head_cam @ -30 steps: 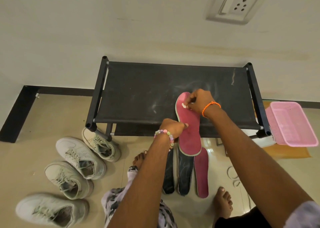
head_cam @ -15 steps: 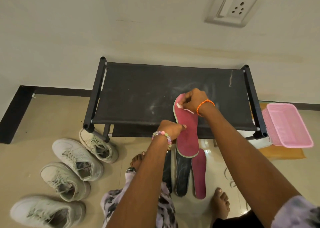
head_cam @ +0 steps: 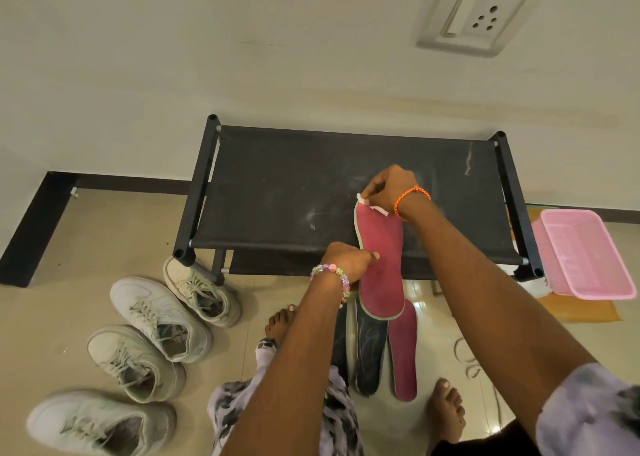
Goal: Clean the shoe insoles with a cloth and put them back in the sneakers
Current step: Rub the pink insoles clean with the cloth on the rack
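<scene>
Up slides the right hand (head_cam: 388, 187), cloth (head_cam: 372, 206) pinched, to the toe at twelve o'clock. Across the bench (head_cam: 277, 195) lies the pink insole (head_cam: 381, 265), left hand (head_cam: 349, 259) gripping its edge. Wiping underway; next, stroke back toward six o'clock.

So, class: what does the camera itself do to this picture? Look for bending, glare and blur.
Head view: wide-angle bending bows the rack and tilts the wall socket; glare shines on the floor tiles beneath the held insole; the sleeve nearest the lens looks soft.
</scene>
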